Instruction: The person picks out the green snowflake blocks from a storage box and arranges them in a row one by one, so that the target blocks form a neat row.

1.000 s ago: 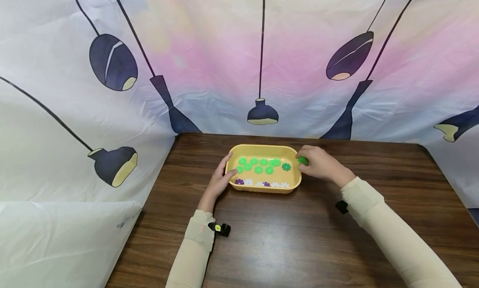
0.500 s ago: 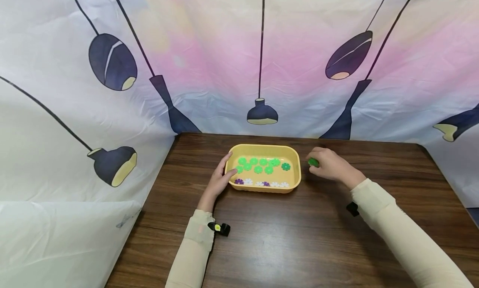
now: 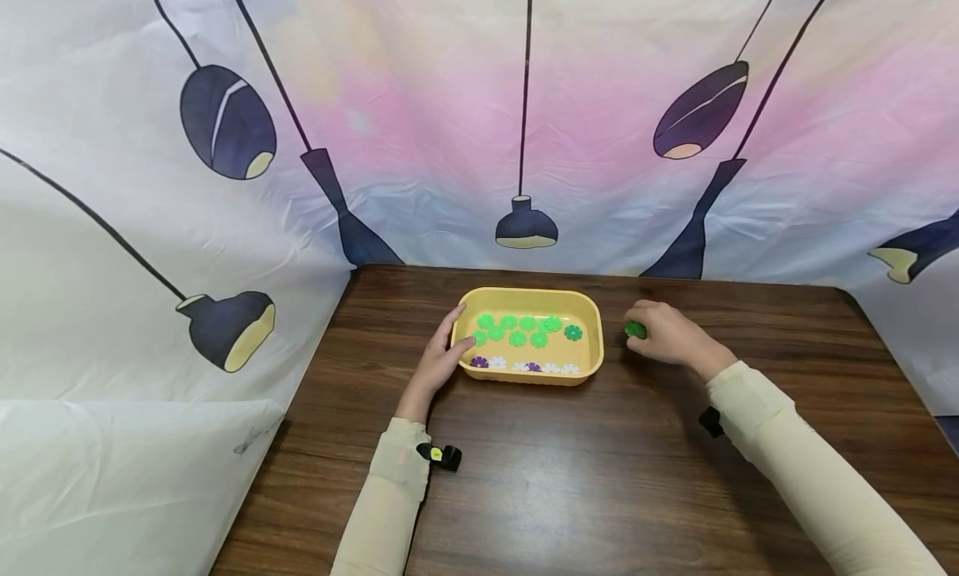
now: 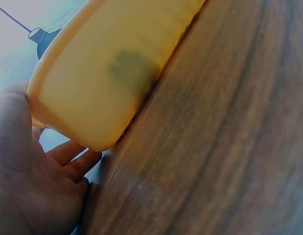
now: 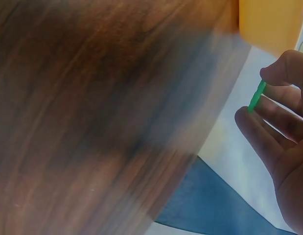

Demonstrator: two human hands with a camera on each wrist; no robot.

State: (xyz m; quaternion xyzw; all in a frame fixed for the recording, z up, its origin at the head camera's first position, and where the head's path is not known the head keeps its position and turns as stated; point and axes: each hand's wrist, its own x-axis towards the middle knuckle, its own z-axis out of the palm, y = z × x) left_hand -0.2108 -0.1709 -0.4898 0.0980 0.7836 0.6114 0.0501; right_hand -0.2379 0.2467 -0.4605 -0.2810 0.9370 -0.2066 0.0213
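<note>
Yellow tray (image 3: 539,378), green, white, purple discs (image 3: 518,339) inside; right hand (image 3: 669,333) pinching green disc (image 3: 635,330)

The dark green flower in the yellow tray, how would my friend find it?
On the brown table sits a yellow tray. Look inside it, toward the end nearer the right hand. There lies the dark green flower, clearly darker than the bright green flowers to its left.

Green piece (image 5: 256,97) (seen edge-on) between pinching fingers (image 5: 288,67), yellow tray (image 5: 272,20), brown table (image 5: 92,117)
</note>
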